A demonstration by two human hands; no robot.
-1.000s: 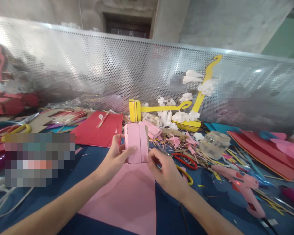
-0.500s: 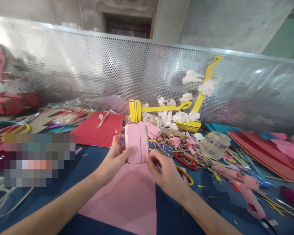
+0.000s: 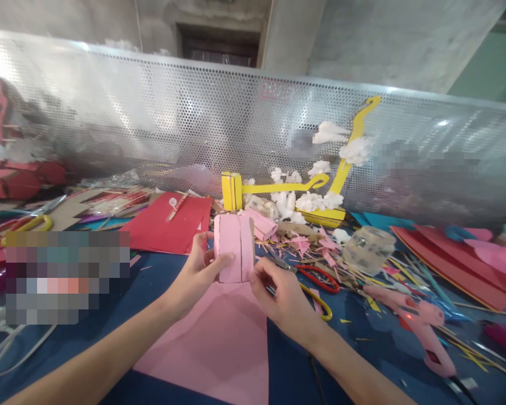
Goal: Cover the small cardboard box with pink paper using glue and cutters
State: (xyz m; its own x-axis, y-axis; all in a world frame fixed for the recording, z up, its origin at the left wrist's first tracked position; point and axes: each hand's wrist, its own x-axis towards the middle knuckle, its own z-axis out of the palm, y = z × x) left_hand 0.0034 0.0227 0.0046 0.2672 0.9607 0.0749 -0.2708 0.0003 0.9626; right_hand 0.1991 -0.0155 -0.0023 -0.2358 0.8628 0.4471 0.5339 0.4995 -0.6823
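Observation:
A small pink box-like piece (image 3: pixel 235 242) with dark seams and a brown right edge is held upright above a pink sheet (image 3: pixel 219 343). My left hand (image 3: pixel 196 270) grips its left side, thumb across the front. At the lower right corner of the piece, the curled fingers of my right hand (image 3: pixel 276 287) touch or pinch its edge; a dark metal tool shows partly behind them. Red-handled scissors (image 3: pixel 320 278) lie just past my right hand, and a yellow handle loop (image 3: pixel 322 306) shows beside it.
A pink glue gun (image 3: pixel 417 320) with its cable lies at the right, near a clear plastic container (image 3: pixel 369 250). Paper scraps (image 3: pixel 303 243) and yellow shapes (image 3: pixel 231 191) with white fluff sit at the back. Red sheets (image 3: pixel 168 222) lie back left, before a perforated metal panel (image 3: pixel 152 112).

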